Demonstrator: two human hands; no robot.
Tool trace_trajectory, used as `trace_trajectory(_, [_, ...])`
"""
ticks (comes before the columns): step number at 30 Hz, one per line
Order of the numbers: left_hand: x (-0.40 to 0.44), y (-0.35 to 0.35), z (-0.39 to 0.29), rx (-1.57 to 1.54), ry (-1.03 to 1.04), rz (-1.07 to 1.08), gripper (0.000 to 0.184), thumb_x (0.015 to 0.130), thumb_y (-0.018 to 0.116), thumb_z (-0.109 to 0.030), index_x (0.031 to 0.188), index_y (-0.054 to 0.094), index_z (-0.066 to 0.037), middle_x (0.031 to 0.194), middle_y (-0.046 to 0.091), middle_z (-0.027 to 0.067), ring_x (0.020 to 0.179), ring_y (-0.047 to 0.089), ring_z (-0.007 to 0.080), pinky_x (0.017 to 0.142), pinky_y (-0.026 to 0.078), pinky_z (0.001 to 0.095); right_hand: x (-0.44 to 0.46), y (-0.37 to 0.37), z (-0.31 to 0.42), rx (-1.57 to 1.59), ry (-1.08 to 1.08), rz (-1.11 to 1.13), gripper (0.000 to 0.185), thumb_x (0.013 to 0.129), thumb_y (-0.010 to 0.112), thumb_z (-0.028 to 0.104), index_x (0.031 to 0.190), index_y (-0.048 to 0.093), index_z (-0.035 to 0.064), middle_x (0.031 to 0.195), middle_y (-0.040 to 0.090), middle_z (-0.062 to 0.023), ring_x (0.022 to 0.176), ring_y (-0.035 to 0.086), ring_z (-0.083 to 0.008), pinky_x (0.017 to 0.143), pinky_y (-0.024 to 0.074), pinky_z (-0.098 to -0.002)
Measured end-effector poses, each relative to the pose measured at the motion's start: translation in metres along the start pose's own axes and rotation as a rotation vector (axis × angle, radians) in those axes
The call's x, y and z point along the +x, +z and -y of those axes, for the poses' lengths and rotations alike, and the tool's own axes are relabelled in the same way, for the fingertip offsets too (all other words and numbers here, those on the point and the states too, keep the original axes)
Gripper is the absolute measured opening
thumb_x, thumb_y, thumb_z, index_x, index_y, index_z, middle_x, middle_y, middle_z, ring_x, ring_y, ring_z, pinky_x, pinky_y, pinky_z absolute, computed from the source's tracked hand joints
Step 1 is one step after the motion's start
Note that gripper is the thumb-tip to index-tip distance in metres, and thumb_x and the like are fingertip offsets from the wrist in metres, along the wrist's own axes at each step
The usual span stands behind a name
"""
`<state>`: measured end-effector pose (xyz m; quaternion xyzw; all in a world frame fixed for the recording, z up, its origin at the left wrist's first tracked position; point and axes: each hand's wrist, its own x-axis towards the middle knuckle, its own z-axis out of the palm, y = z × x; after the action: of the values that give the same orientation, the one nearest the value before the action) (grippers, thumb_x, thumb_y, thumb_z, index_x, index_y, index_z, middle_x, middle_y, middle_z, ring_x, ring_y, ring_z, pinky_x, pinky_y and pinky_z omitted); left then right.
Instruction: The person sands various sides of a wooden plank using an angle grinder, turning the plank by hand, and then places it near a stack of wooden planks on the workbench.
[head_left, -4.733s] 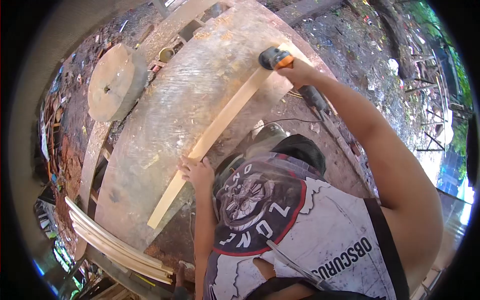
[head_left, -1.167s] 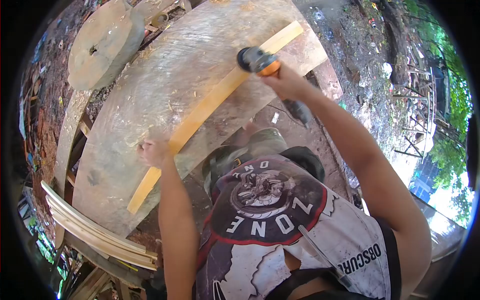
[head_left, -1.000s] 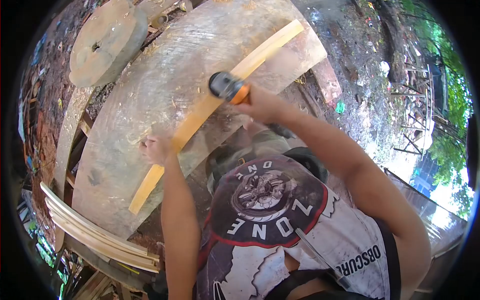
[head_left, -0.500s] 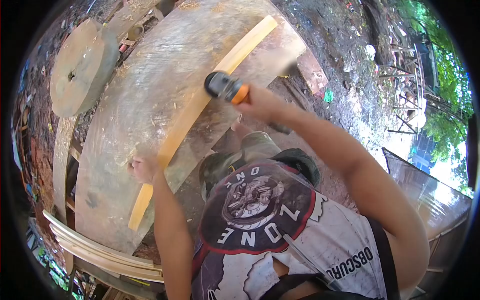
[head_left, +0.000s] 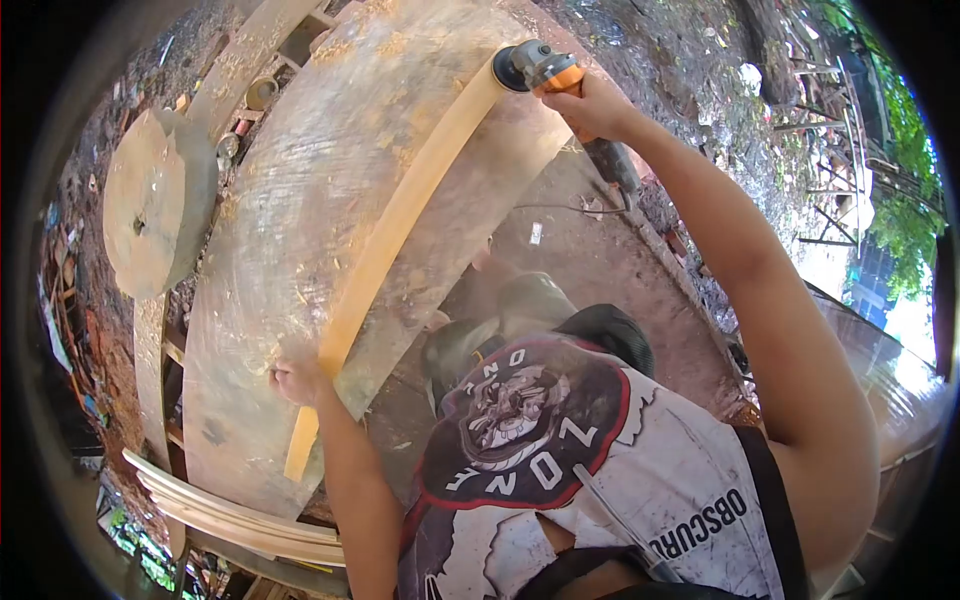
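Wooden strip [head_left: 400,220]: long, pale and slightly curved, lying slantwise across the worn tabletop [head_left: 250,250], its near end close to the table's edge by me.
Right hand [head_left: 600,105]: grasping the grey-and-orange angle grinder [head_left: 550,68] around its body, arm reached well out.
Grinder disc [head_left: 507,70]: dark and round, over the strip's far end; whether it bears on the wood just now, I cannot tell.
Left hand [head_left: 305,378]: laid across the strip near its near end, fingers curled inward; whether they clasp its edge or I only press down, I cannot tell.
Surfacing pass: I judge this to be smoothing the strip's upper face, with the disc at the far limit of a stroke.
Return stroke: it would call for a light, even draw along the strip, firm left-hand pressure, and the power cord [head_left: 565,208] clear of the disc.
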<state>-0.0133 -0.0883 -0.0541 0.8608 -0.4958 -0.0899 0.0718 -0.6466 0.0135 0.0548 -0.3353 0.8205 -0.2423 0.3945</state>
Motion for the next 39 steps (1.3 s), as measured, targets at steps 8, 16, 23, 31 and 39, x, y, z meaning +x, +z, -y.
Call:
trace_trajectory(8, [-0.001, -0.004, 0.004, -0.048, 0.015, -0.021, 0.057, 0.103, 0.037, -0.038, 0.118, 0.07, 0.006, 0.139, 0.058, 0.0191, 0.126, 0.055, 0.0343, 0.107, 0.043, 0.0442, -0.008, 0.014, 0.004, 0.022, 0.075, 0.002, 0.039, 0.092, 0.07, 0.039, 0.116, 0.066, 0.0087, 0.08, 0.068, -0.0041, 0.071, 0.064, -0.0134, 0.069, 0.0536, -0.0334])
trace_trajectory(16, [-0.001, -0.003, 0.01, -0.027, 0.015, -0.028, 0.057, 0.103, 0.035, -0.037, 0.12, 0.069, 0.006, 0.138, 0.059, 0.0175, 0.126, 0.055, 0.0334, 0.107, 0.043, 0.0439, -0.016, 0.003, 0.012, 0.022, 0.011, 0.108, 0.04, 0.091, 0.071, 0.033, 0.121, 0.063, 0.0076, 0.08, 0.064, -0.0023, 0.067, 0.06, -0.0121, 0.063, 0.0507, -0.033])
trace_trajectory(23, [-0.003, -0.004, 0.002, -0.011, 0.065, -0.03, 0.051, 0.103, 0.037, -0.033, 0.112, 0.07, 0.006, 0.127, 0.066, 0.0186, 0.129, 0.053, 0.0316, 0.107, 0.043, 0.0427, 0.047, -0.005, -0.03, -0.046, 0.104, -0.078, 0.033, 0.091, 0.073, 0.035, 0.109, 0.067, 0.0089, 0.078, 0.063, 0.0019, 0.069, 0.058, -0.0079, 0.063, 0.0486, -0.0293])
trace_trajectory(31, [-0.007, -0.006, 0.003, 0.527, 0.372, 0.045, 0.023, 0.094, 0.059, -0.022, 0.105, 0.06, -0.002, 0.119, 0.068, 0.0186, 0.129, 0.054, 0.032, 0.109, 0.046, 0.0397, -0.01, 0.056, 0.002, 0.029, 0.072, -0.075, 0.044, 0.087, 0.073, 0.045, 0.106, 0.069, 0.0053, 0.081, 0.067, -0.0028, 0.071, 0.064, -0.0147, 0.064, 0.0514, -0.0335])
trace_trajectory(39, [-0.024, 0.026, 0.011, -0.737, 0.359, -0.363, 0.029, 0.099, 0.055, -0.025, 0.092, 0.065, 0.001, 0.109, 0.068, 0.0181, 0.105, 0.064, 0.0353, 0.088, 0.049, 0.0442, -0.107, 0.187, 0.061, 0.128, -0.144, 0.153, 0.03, 0.09, 0.073, 0.027, 0.11, 0.065, 0.0051, 0.075, 0.06, 0.0005, 0.06, 0.056, -0.0096, 0.054, 0.0464, -0.0302])
